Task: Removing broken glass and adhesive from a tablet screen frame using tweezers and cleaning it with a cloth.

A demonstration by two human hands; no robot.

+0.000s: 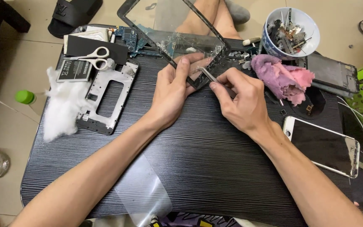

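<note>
A: Cracked glass panel [177, 31], black-framed, clear centre, fracture lines near its lower corner. Location?

B: Tilted up off the dark ribbed surface [215, 168], lower corner at the surface's far middle. Left hand [171, 94] closed on that corner, thumb on the frame edge.

A: Right hand [242, 101]?

B: Just right of the panel's lower corner, fingers pinched shut on metal tweezers [206, 74]; tips touch the glass beside the left thumb.

A: Items left of the panel?

B: White-handled scissors [95, 58] lying on a black card and a phone battery [74, 70]; below them a grey phone midframe [110, 98]; a wad of white cotton [61, 107] against it. Circuit board [127, 38] just beside the panel's left edge.

A: Right of the panel?

B: White-and-blue bowl [293, 31] of small metal parts; pink-purple cloth [282, 77] just below it; black phone frame [330, 75] beyond the cloth; white-fronted phone [322, 145] near the surface's right edge.

A: Nearer than the panel?

B: Clear film sheet [145, 191] under the left forearm, at the surface's near edge.
</note>
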